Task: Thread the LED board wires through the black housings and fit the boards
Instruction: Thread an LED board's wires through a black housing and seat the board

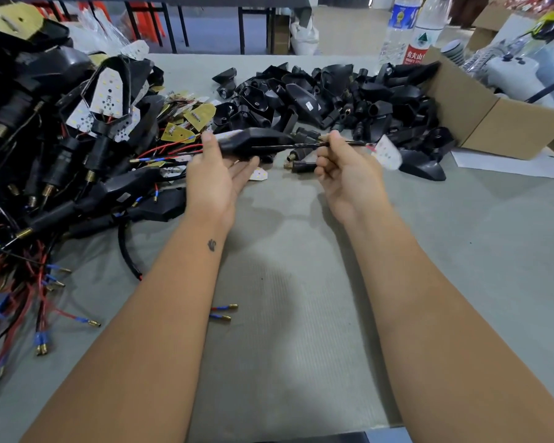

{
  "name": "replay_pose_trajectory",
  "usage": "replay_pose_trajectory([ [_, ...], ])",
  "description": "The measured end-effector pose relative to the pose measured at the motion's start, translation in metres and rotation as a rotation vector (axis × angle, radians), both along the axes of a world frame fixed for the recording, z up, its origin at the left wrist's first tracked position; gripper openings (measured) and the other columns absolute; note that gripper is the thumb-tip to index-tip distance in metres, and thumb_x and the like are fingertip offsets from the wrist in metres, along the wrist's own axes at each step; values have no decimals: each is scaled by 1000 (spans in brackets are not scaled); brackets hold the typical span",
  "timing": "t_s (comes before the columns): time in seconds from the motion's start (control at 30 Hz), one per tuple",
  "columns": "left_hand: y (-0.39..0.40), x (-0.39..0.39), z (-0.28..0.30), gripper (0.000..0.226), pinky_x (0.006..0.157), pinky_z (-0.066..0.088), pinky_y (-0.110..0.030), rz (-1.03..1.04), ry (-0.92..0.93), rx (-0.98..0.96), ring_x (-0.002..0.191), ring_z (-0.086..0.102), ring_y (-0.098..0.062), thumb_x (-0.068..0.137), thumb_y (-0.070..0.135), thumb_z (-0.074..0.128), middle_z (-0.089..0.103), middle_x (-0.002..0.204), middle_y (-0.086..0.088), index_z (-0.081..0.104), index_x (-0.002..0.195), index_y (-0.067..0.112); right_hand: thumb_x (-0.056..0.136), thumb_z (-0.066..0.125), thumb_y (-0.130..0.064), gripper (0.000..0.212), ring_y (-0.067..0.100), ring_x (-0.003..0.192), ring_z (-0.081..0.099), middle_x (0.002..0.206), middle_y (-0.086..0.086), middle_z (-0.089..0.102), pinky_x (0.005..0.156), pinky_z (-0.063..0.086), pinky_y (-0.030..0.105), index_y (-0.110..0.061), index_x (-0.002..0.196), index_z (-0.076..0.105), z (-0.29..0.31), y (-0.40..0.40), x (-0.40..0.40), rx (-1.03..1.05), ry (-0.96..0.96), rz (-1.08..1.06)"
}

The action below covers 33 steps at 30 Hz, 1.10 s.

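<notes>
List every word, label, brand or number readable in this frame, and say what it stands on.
"农夫山", cut off, white on the red label of the clear plastic water bottle.
Blue-labelled clear plastic bottle: print too blurred to read.
White sticker on a black plastic housing in the far pile: too small to read.

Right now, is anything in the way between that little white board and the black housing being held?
Nothing visible. The wire runs straight from the black housing in the left hand to the right hand; the white LED board hangs just beyond it.
</notes>
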<state>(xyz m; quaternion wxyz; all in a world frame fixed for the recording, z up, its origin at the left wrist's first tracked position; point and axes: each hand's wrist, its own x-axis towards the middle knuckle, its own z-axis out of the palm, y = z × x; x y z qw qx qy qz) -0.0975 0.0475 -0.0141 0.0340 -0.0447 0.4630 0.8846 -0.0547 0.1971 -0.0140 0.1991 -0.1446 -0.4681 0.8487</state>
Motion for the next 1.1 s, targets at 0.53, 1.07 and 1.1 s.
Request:
replay_pose_trajectory([
  [0.53, 3, 3, -1, 37, 67, 59, -28, -118, -46, 13, 85, 74, -28, 103, 42, 40, 71, 100, -20, 56, 106, 8, 100, 53, -18, 22, 8, 55, 58, 63, 1, 63, 57, 51, 19, -8, 83, 64, 2, 6, -1, -154, 106, 37],
  [1.07, 5, 8, -1, 28, 63, 59, -27, -4, 23, -42, 69, 74, -21, 104, 23, 44, 71, 84, -15, 58, 90, 3, 101, 50, -23, 23, 14, 69, 59, 75, 4, 62, 66, 52, 22, -12, 90, 66, 5, -10, 7, 87, 190, 117],
  [1.1, 5, 9, 0, 27, 66, 59, -26, -61, 11, 33, 76, 74, -23, 104, 24, 46, 73, 87, -16, 59, 95, 2, 101, 51, -22, 22, 15, 70, 59, 77, 6, 62, 65, 52, 22, -10, 91, 67, 5, -12, 7, 133, 168, 107],
])
